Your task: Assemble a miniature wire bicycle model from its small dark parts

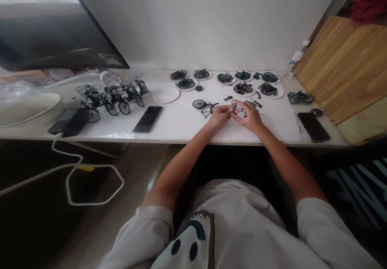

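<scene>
Both hands, left hand and right hand, pinch one small dark part over the bench centre. Half-built model bicycle at 9 o'clock. Advise: steady wrists on bench, align before pressing.

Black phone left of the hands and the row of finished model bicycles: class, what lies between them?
Only bare white tabletop between the black phone and model bicycles, per the head view.
</scene>
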Action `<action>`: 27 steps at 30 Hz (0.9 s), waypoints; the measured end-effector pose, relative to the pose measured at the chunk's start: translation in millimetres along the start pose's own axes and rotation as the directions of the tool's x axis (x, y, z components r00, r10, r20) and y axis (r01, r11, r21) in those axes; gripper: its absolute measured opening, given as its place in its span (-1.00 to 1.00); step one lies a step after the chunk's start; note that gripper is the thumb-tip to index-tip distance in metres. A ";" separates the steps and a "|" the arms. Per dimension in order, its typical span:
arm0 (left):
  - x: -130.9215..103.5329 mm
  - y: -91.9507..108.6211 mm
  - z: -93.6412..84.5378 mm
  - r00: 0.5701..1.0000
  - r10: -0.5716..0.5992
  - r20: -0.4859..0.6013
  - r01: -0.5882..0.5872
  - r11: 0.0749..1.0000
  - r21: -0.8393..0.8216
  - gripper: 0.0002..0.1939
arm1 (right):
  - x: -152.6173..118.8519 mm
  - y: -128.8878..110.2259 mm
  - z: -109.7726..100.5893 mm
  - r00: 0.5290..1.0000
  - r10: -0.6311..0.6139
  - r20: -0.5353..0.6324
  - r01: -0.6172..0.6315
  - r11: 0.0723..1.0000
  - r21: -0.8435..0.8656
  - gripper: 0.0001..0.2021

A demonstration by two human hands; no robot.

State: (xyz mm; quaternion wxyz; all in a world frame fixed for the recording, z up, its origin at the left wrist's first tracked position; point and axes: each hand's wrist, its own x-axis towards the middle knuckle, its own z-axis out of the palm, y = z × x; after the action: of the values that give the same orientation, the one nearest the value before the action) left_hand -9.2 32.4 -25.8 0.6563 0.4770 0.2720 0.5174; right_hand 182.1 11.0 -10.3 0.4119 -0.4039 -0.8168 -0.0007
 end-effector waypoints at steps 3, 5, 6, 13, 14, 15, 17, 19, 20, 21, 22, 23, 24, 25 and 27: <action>1.3 -2.2 -1.1 1.000 -0.001 -0.007 0.001 1.000 -0.003 -0.51 | 0.4 -1.7 -0.5 1.000 -0.003 -0.005 0.003 1.000 -0.003 -0.47; 1.3 -2.0 -1.1 1.000 0.004 -0.003 -0.004 1.000 0.003 -0.51 | 0.5 -1.9 -0.3 1.000 -0.001 -0.001 0.001 1.000 -0.016 -0.46; 1.0 -1.4 -0.8 1.000 0.007 -0.003 -0.007 1.000 0.007 -0.52 | 0.5 -1.8 0.0 1.000 0.000 0.002 0.000 1.000 -0.024 -0.46; -1.7 2.8 1.1 1.000 0.016 0.008 -0.016 0.999 0.041 -0.53 | -0.5 1.8 2.2 1.000 -0.002 -0.004 0.002 0.998 -0.059 -0.45; -2.0 3.1 1.2 1.000 0.021 0.015 -0.022 0.999 0.042 -0.52 | -0.6 2.3 2.2 1.000 -0.003 -0.007 0.002 0.998 -0.057 -0.45; -2.3 3.4 1.3 0.999 0.025 0.022 -0.026 0.999 0.040 -0.50 | -0.7 2.6 2.3 1.000 -0.004 -0.012 0.003 0.999 -0.052 -0.45; -3.3 4.7 2.0 0.999 0.029 0.030 -0.030 0.999 0.032 -0.49 | -0.9 2.8 2.2 1.000 -0.007 -0.028 0.006 0.999 -0.036 -0.45; -4.7 7.0 3.6 0.999 0.025 0.023 -0.025 0.999 0.023 -0.50 | -1.1 2.4 1.9 0.999 -0.002 -0.034 0.001 1.000 -0.020 -0.45; -5.5 8.5 4.7 1.000 0.020 0.017 -0.020 1.000 0.021 -0.52 | -1.2 2.0 1.8 0.999 0.005 -0.032 -0.006 1.000 -0.015 -0.44; -6.3 10.1 5.8 1.000 0.013 0.008 -0.013 1.000 0.021 -0.54 | -1.3 1.5 1.5 1.000 0.014 -0.025 -0.014 1.000 -0.010 -0.43; -7.1 11.7 6.9 1.000 0.007 0.000 -0.007 1.000 0.020 -0.57 | -1.4 1.0 1.3 1.000 0.022 -0.017 -0.022 1.000 -0.005 -0.41; -7.7 13.2 7.9 1.000 0.002 -0.006 -0.002 1.000 0.017 -0.59 | -1.5 0.5 0.9 1.000 0.030 -0.009 -0.030 1.000 0.002 -0.40; -8.2 14.6 8.6 1.000 -0.002 -0.010 0.002 1.000 0.012 -0.60 | -1.6 0.1 0.6 0.999 0.035 -0.002 -0.035 0.999 0.010 -0.39; -8.6 15.7 9.1 1.000 -0.004 -0.012 0.004 1.000 0.005 -0.62 | -1.8 -0.1 0.2 0.999 0.040 0.004 -0.040 0.999 0.020 -0.38; -9.1 16.9 9.3 1.000 -0.006 -0.007 0.006 1.000 -0.008 -0.62 | -2.1 0.0 -0.2 0.998 0.051 0.022 -0.052 0.998 0.041 -0.36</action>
State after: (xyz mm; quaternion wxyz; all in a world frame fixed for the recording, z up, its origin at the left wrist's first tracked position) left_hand -11.3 20.8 -7.9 0.6588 0.4716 0.2737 0.5183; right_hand 183.0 9.6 -11.5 0.4115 -0.4162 -0.8102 0.0312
